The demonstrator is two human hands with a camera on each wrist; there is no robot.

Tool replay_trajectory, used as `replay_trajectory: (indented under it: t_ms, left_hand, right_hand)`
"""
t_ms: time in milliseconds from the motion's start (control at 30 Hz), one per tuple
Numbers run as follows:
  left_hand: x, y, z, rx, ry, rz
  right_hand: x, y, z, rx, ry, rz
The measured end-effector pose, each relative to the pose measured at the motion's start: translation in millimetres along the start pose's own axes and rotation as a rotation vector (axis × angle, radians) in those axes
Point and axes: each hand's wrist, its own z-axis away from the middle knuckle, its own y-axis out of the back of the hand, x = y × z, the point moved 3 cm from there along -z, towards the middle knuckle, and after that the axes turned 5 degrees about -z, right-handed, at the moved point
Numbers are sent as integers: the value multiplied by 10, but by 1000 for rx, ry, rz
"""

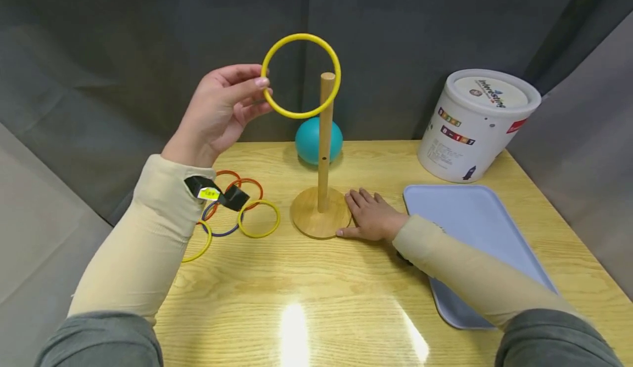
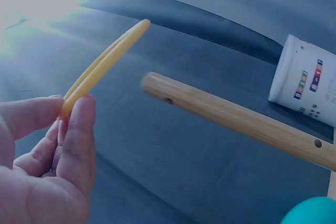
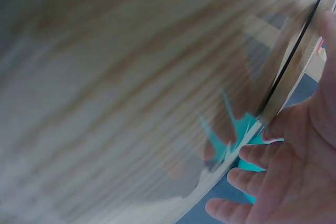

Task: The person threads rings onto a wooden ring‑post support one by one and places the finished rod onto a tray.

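Note:
My left hand [image 1: 210, 114] pinches the left side of a yellow ring [image 1: 303, 37] between thumb and fingers. The ring is held upright in the air and overlaps the top of a wooden peg [image 1: 323, 183] in the head view. From the left wrist, that ring [image 2: 137, 31] shows nearly edge-on, with a gap between it and the peg's tip [image 2: 152, 82]. The peg stands on a round wooden base [image 1: 306, 216]. Against the base's right edge lies my right hand [image 1: 373, 218], palm down, fingers stretched out and thumb along the front of the rim.
Several red, blue and yellow rings [image 1: 258, 237] lie on the table left of the base, partly behind my left forearm. A teal ball [image 1: 306, 142] sits behind the peg. At right are a blue-grey tray [image 1: 460, 205], under my right forearm, and a white lidded bucket [image 1: 460, 136].

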Motion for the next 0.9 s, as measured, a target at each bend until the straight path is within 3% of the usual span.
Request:
replay_trajectory:
  t_ms: [133, 300, 700, 900]
  left_hand:
    - [-132, -71, -168, 4, 59, -36]
    - [-404, -20, -253, 18, 152, -113]
    - [-1206, 309, -173, -33, 359, -333]
    - [-1606, 482, -101, -43, 438, -367]
  right_hand:
    - [10, 13, 19, 9, 3, -12]
    - [10, 5, 15, 1, -1, -9]
    - [-76, 44, 51, 21, 4, -1]
    - [-75, 58, 66, 26, -3, -12]
